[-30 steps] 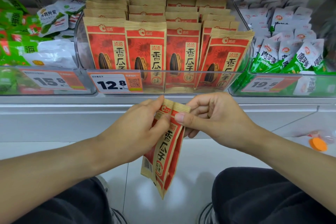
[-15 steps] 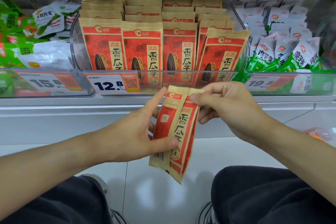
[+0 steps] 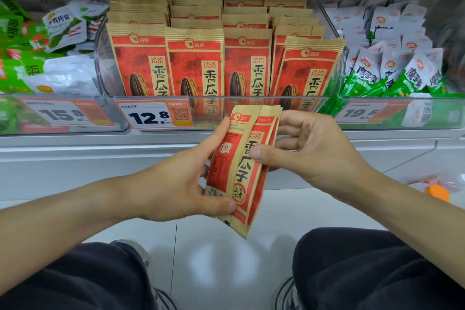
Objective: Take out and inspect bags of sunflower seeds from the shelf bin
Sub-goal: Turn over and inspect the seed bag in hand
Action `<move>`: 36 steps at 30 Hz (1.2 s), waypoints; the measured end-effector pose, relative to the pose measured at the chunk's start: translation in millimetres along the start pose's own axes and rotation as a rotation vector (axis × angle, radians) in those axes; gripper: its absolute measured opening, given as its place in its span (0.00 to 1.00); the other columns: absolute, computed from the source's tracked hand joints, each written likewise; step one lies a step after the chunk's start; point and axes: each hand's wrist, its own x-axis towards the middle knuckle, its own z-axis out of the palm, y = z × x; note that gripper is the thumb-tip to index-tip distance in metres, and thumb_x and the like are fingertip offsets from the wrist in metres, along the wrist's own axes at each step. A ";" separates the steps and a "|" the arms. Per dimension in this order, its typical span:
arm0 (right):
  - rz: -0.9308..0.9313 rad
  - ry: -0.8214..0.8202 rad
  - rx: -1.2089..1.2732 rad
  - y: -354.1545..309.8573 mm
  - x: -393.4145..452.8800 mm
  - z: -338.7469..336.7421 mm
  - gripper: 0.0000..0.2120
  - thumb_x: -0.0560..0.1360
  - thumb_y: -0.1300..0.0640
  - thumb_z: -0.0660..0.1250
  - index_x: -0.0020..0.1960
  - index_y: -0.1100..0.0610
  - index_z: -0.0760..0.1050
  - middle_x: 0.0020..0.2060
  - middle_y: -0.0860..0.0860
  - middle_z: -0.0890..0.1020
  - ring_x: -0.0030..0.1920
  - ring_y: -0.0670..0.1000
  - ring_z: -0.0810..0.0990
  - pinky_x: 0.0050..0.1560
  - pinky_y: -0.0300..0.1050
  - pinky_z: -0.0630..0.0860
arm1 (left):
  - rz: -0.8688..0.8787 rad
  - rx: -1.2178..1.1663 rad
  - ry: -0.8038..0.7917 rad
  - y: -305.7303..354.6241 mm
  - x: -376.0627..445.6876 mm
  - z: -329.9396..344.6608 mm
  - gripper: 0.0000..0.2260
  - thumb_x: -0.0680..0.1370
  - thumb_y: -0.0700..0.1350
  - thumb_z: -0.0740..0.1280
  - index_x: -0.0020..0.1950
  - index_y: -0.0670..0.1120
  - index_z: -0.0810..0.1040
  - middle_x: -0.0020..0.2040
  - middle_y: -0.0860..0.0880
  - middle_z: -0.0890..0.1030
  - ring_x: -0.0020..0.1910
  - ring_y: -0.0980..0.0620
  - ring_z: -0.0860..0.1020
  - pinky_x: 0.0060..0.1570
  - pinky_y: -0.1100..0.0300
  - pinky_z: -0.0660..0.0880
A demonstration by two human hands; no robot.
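1. The held bags (image 3: 241, 173) of sunflower seeds sit at frame centre, below the shelf bin (image 3: 221, 108), likely fanned for inspection.
2. The left hand (image 3: 176, 184) pinches the lower edge; the right hand (image 3: 309, 151) pinches the upper part, thumb in front.
3. The bag count is unclear; their far faces are hidden.

Held bags (image 3: 242, 163) overlap (count unclear); bin's (image 3: 226, 100) rear rows blur.
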 end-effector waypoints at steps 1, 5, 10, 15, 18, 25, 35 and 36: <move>-0.002 -0.001 0.003 -0.6 -0.1 0.9 0.17 0.68 0.62 0.77 0.56 0.59 0.82 0.48 0.52 0.88 0.45 0.53 0.88 0.42 0.48 0.85 | -0.003 0.021 0.009 -1.4 0.6 -0.2 0.57 0.73 0.38 0.77 0.76 0.71 0.36 0.53 0.70 0.79 0.56 0.55 0.82 0.49 0.54 0.83; -0.031 0.012 -0.010 -0.1 0.5 2.8 0.16 0.69 0.64 0.77 0.56 0.58 0.82 0.47 0.52 0.88 0.44 0.52 0.88 0.42 0.45 0.85 | -0.006 0.037 0.023 -6.1 3.0 0.7 0.57 0.73 0.35 0.76 0.77 0.70 0.37 0.53 0.70 0.79 0.54 0.58 0.81 0.50 0.56 0.82; -0.057 0.019 -0.046 1.4 3.4 2.5 0.17 0.67 0.63 0.78 0.56 0.59 0.83 0.47 0.51 0.88 0.46 0.50 0.88 0.47 0.43 0.84 | 0.010 -0.036 -0.042 -6.4 3.0 -5.6 0.55 0.69 0.38 0.75 0.78 0.72 0.40 0.63 0.63 0.77 0.54 0.54 0.81 0.51 0.47 0.83; -0.050 0.008 -0.018 1.9 3.2 3.0 0.19 0.66 0.61 0.78 0.56 0.59 0.83 0.46 0.52 0.88 0.44 0.51 0.88 0.43 0.44 0.85 | 0.033 -0.063 -0.091 -6.2 1.1 -10.4 0.56 0.72 0.35 0.77 0.78 0.72 0.42 0.68 0.59 0.74 0.60 0.49 0.80 0.53 0.43 0.82; -0.074 -0.002 -0.007 1.5 2.7 3.5 0.22 0.64 0.57 0.78 0.57 0.59 0.82 0.48 0.53 0.87 0.44 0.53 0.87 0.42 0.49 0.85 | 0.054 -0.127 -0.144 -3.1 -1.0 -9.7 0.53 0.72 0.42 0.79 0.78 0.73 0.43 0.69 0.61 0.74 0.65 0.52 0.78 0.54 0.49 0.82; -0.164 0.021 -0.082 4.9 4.9 7.5 0.08 0.74 0.62 0.76 0.51 0.58 0.80 0.47 0.56 0.84 0.48 0.52 0.84 0.48 0.47 0.83 | 0.083 -0.152 -0.080 15.1 -7.5 -5.5 0.24 0.66 0.53 0.75 0.62 0.66 0.76 0.57 0.47 0.80 0.52 0.44 0.82 0.50 0.49 0.83; -0.137 -0.115 -0.020 -3.7 8.7 -7.0 0.12 0.68 0.56 0.74 0.51 0.55 0.81 0.48 0.50 0.88 0.49 0.49 0.86 0.50 0.44 0.83 | 0.238 -0.014 0.191 24.8 -3.8 -12.1 0.10 0.73 0.48 0.75 0.54 0.52 0.84 0.48 0.49 0.88 0.46 0.52 0.86 0.48 0.58 0.83; -0.194 -0.105 0.010 -6.7 8.7 -7.9 0.13 0.68 0.58 0.74 0.51 0.57 0.81 0.48 0.51 0.88 0.49 0.49 0.87 0.47 0.43 0.83 | 0.252 -0.026 0.241 27.2 -2.9 -13.9 0.11 0.71 0.48 0.79 0.51 0.50 0.84 0.46 0.50 0.88 0.44 0.54 0.86 0.45 0.61 0.82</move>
